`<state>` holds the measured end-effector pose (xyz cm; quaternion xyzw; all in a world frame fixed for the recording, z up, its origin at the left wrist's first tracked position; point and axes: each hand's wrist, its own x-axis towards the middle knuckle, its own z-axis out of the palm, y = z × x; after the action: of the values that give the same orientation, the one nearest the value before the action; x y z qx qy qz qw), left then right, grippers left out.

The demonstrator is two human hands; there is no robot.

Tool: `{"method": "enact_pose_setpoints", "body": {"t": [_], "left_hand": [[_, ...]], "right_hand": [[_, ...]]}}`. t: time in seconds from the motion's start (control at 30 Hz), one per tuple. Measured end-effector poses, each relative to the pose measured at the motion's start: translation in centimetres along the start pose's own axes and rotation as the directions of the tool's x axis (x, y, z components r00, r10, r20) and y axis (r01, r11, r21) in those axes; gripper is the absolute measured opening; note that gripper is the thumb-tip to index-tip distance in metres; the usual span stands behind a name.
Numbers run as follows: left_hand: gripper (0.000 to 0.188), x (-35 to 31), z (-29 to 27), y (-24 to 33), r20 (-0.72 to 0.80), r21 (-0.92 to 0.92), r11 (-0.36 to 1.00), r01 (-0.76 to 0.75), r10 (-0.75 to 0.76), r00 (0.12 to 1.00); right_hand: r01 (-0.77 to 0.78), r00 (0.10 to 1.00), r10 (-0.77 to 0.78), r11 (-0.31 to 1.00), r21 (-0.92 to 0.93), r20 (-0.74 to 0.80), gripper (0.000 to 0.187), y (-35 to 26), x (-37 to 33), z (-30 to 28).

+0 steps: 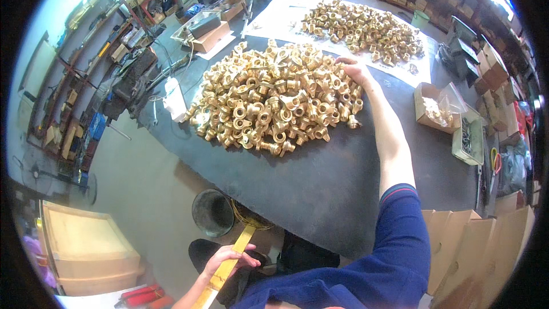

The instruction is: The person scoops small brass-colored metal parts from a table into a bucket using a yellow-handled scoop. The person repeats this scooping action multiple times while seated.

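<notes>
A large heap of brass fittings [274, 100], ring-ended with short threaded necks, lies on the dark tabletop [320, 177] in front of me. Stretched forward, my right hand [355, 72] is at the heap's far right side, its fingers curled against the pieces; what they hold, if anything, is hidden. Low by my lap, my left hand [231, 258] is closed around a flat yellow stick [235, 252], which slants up toward the table edge. A second heap of similar fittings [363, 28] sits on white paper [280, 14] farther back.
Left of the heap stand a white bottle [173, 98] and an open cardboard box [206, 37]. At right are a small carton [434, 109], a pale tray [469, 137] and scissors [495, 163]. A dark bucket [212, 213] stands below the table's near edge.
</notes>
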<state>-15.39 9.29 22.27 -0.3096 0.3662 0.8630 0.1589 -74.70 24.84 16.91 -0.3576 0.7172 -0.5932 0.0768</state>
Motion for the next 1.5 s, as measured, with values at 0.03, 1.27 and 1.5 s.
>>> {"method": "enact_pose_setpoints", "body": {"t": [0.03,1.27,1.5], "left_hand": [[0.049,-0.3,-0.2,-0.4,0.007,-0.006,1.0,0.001,-0.001,1.0],[0.035,-1.3,-0.2,-6.5,0.387,0.068,0.997,0.041,-0.064,0.92],[0.039,-2.2,1.0,-6.2,0.331,0.096,0.994,0.047,-0.077,0.94]], "right_hand": [[0.012,1.0,-0.011,0.999,0.038,-0.019,0.025,-0.2,-0.6,0.5],[-0.032,0.969,-0.055,0.939,-0.343,-0.242,0.052,-6.6,-17.8,0.1],[-0.129,0.844,-0.028,0.958,-0.254,-0.535,0.043,-3.0,-14.3,-4.8]]}}
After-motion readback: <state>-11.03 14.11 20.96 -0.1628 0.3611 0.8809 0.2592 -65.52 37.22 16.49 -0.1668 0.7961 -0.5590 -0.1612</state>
